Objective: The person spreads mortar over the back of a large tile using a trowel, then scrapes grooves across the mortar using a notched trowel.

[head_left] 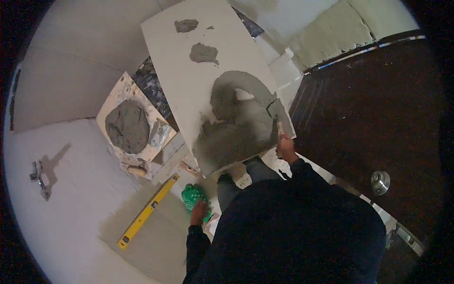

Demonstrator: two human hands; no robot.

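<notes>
The large off-white rectangular panel point(172, 61) at upper centre looks smooth and matt, the grey paste point(227, 137) on it dull and rough-edged. The crumpled green bag with white dots point(191, 194), lower centre, resembles thin plastic; the round silver knob point(380, 182) at lower right is glossy metal.

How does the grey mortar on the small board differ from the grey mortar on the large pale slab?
The mortar heap on the small board is thick and rounded; the spread mortar on the slab lies flatter, mostly over its near end. The mortar heap is one main mass, while the spread mortar has separate patches beyond it. The right grip holds a trowel at the spread mortar, away from the mortar heap. Both are grey.
</notes>
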